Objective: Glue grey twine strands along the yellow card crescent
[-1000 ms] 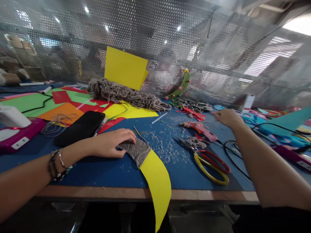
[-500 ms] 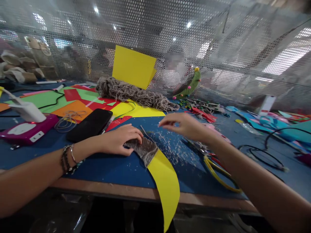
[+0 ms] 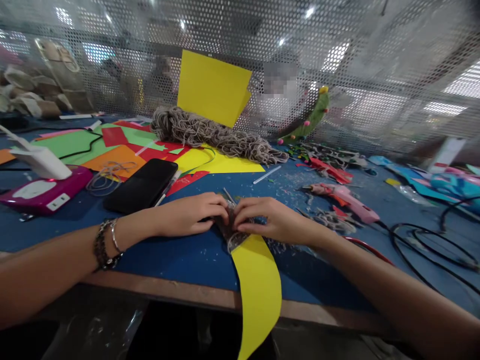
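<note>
A curved yellow paper strip hangs over the table's front edge, its upper end wrapped in grey-brown yarn. My left hand is closed on the wrapped end from the left. From the right, my right hand pinches at the same wrapped part, its fingertips close to those of my left hand. A short yarn end sticks up between the hands. Fingers hide much of the wrapping.
A black phone and a magenta power strip lie left. Behind are a grey yarn bundle and folded yellow paper. A pink glue gun with a black cable lies right, near yarn scraps.
My right hand has moved left and down onto the yarn-wrapped part, where its fingers have closed. My left hand stays on the wrapped end. The view has shifted slightly, showing the glue gun more fully.
</note>
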A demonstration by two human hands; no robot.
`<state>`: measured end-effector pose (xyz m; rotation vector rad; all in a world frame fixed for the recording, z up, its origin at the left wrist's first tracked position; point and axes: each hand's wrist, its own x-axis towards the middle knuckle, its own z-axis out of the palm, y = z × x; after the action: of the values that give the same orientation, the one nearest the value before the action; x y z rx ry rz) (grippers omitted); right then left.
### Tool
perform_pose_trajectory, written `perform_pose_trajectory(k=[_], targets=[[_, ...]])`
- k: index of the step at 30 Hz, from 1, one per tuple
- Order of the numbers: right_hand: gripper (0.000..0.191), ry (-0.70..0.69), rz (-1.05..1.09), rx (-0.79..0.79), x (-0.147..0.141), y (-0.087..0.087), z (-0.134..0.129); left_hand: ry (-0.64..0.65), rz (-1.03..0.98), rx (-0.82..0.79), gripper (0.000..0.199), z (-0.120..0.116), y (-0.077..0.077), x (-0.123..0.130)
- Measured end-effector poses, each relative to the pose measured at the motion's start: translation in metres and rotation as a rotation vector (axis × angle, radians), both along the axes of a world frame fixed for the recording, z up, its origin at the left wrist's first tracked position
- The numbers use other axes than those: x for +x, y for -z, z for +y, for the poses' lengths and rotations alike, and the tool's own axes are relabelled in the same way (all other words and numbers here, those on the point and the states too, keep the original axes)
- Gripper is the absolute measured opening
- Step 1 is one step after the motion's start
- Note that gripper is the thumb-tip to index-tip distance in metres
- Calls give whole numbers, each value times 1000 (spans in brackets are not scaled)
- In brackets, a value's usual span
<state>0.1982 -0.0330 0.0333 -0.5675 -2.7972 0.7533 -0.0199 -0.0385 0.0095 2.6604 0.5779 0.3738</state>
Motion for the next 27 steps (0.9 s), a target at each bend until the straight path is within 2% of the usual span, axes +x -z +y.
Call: perform_pose_trajectory(k=[9, 13, 17, 24, 27], targets=[[16, -4, -75, 81, -5, -3, -7, 1, 0, 65, 25, -1, 3, 2], [16, 129, -134, 123, -4, -8, -14, 29, 15, 121, 27, -4, 2, 2], [15, 263, -212, 174, -1, -3, -18, 52, 41, 168, 25, -7, -1, 2], [13, 107, -91, 188, 11, 0, -18, 169, 32, 253, 29, -11, 0, 3], [12, 92, -59, 194, 16, 0, -16, 219, 21, 270, 29, -12, 1, 3]])
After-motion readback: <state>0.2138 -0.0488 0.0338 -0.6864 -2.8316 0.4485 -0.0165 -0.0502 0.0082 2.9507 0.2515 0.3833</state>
